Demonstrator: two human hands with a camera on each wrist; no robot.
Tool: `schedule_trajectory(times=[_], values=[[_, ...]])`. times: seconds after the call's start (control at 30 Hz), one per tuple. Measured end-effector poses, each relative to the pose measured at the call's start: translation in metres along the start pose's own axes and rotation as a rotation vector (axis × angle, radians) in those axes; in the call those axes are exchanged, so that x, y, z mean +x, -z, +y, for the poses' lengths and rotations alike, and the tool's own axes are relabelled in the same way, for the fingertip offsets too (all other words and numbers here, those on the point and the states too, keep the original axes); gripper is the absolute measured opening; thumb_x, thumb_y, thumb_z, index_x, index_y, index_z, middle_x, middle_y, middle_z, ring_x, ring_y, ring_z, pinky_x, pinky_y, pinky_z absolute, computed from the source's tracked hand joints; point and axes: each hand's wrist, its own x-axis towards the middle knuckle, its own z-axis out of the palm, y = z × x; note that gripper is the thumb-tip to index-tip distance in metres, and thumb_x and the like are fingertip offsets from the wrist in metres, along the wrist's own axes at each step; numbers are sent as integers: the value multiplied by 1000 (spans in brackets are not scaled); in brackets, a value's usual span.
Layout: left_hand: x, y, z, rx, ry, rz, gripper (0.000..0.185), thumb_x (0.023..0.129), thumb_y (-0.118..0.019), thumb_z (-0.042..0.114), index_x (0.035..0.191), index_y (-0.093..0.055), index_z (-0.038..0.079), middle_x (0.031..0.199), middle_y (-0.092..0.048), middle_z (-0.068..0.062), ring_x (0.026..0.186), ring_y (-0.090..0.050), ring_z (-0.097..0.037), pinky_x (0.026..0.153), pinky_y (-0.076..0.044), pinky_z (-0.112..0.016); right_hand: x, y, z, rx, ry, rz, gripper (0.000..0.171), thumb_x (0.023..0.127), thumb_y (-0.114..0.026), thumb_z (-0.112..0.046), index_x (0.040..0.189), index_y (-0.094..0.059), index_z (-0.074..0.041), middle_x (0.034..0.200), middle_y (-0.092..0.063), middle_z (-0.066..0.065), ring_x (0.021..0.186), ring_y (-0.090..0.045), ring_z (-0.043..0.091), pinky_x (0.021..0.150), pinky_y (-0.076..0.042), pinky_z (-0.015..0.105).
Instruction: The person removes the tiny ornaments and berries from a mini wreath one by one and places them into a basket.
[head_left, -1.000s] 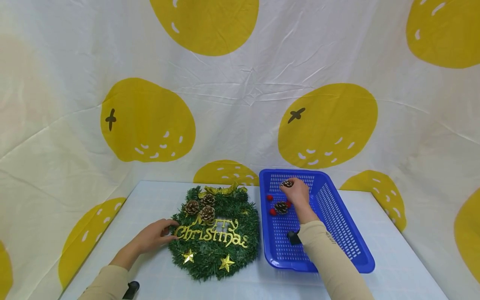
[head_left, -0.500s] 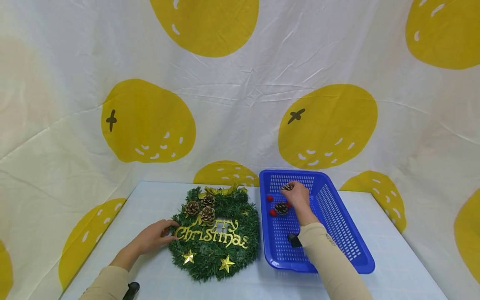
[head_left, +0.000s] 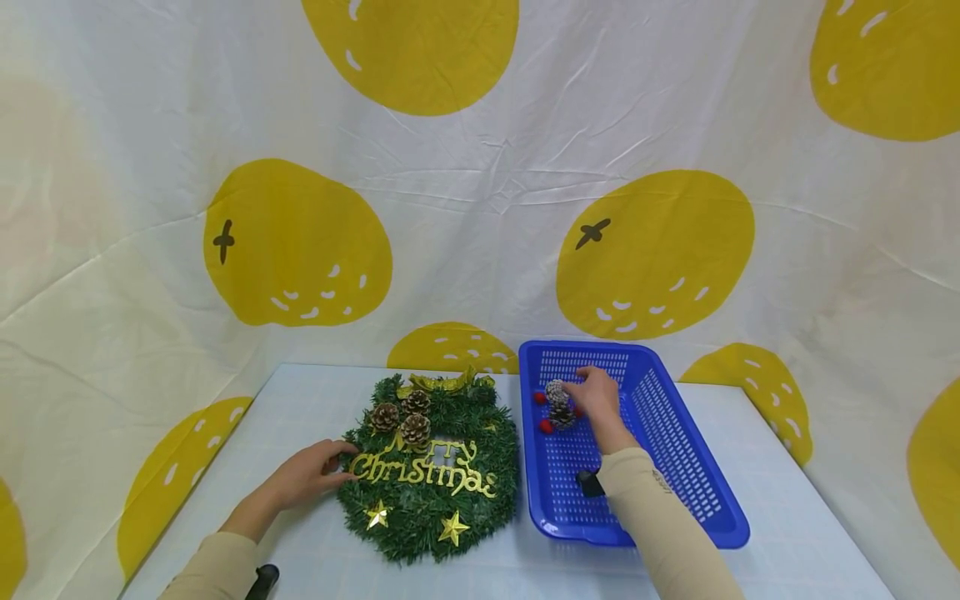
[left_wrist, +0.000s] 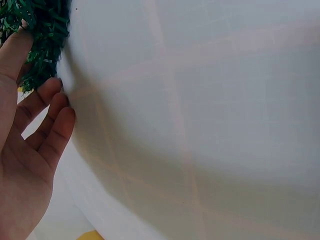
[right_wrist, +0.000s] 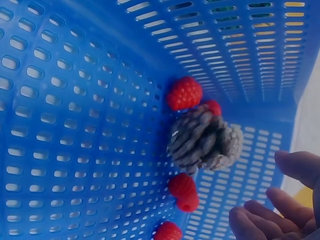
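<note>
A green Christmas wreath with pine cones, gold stars and gold "Merry Christmas" lettering lies on the table. My left hand holds its left edge; in the left wrist view the thumb is in the green tinsel and the other fingers curl by the rim. Inside the blue basket, a pale-tipped pine cone leans by a darker pine cone. My right hand is just to their right, its fingers apart and nothing between them. The right wrist view shows a gap between fingertips and cones.
Red berries lie around the cones in the basket. The basket stands right of the wreath, its perforated walls rising around my right hand. Behind the table hangs a white cloth printed with yellow fruit.
My right hand has lowered slightly and let go of the pine cone it pinched, which now rests in the basket against the other cone. The left hand has stayed at the wreath.
</note>
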Motion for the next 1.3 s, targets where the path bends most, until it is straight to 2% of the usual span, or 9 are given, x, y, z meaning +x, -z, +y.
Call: schedule_trajectory(times=[0.13,0.47,0.77,1.07,1.3], values=[[-1,1,2,-2,-1,1,45,90,-71,36,122,-63,6,83,-50,7,68,-41,-4,60,-38,-26,1,2,-2,-8,17,13,48,90,-69,-22,126,-59,8,129,-56,28,122,-47,46,102,-38,54],[-2,0,2,-2,0,3,45,89,-71,37,122,-63,8,82,-49,7,68,-40,-3,61,-37,-26,-1,10,-16,14,54,10,55,92,-66,-26,136,-52,5,137,-52,25,125,-47,43,103,-38,52],[-1,-1,0,10,14,3,44,90,-71,36,123,-63,8,83,-50,7,68,-41,-3,61,-37,-26,-10,8,-39,48,126,22,58,93,-66,-32,139,-52,0,136,-55,21,126,-48,39,103,-39,50],[-1,-2,-1,3,7,11,43,90,-71,36,122,-63,7,83,-50,8,68,-41,-3,60,-37,-26,-25,7,-67,104,206,-6,60,92,-67,-36,142,-51,-5,138,-55,18,125,-50,37,100,-41,51],[-1,-2,-1,6,-8,20,43,90,-71,34,121,-63,6,82,-50,7,67,-40,-3,59,-37,-26,-39,6,-87,135,249,-12,56,94,-66,-34,142,-52,-9,138,-55,18,124,-51,36,96,-44,52]])
